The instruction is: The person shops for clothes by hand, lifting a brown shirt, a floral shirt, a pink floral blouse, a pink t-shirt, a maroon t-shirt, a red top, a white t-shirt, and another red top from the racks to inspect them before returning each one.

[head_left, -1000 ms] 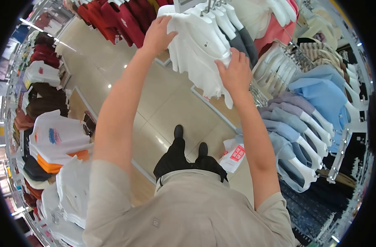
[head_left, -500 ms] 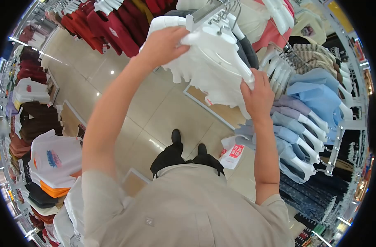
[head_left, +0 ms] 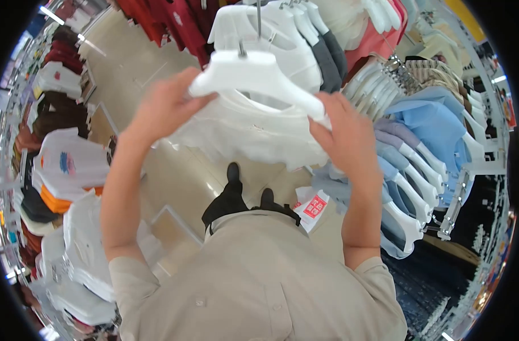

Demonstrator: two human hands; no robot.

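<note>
A wide white hanger (head_left: 245, 73) is held out in front of me, its metal hook pointing away. From it hangs a white short top (head_left: 242, 133), its lower edge blurred. My left hand (head_left: 164, 109) grips the hanger's left shoulder, thumb on the near side. On the opposite shoulder, my right hand (head_left: 350, 136) is closed round the hanger and the cloth there. Just beyond, other white tops (head_left: 296, 59) and dark grey garments (head_left: 332, 59) hang in a row, apart from the held one.
Blue shirts (head_left: 432, 122) on white hangers crowd the right side. Dark red garments (head_left: 180, 25) hang at the far left. Folded or stacked shirts (head_left: 72, 162) line the left. A white bag with a red print (head_left: 313, 207) lies low, near my feet.
Both hands have drawn the hanger with its white top back toward me, away from the rack. It now faces me more squarely, and the white garments behind show separately.
</note>
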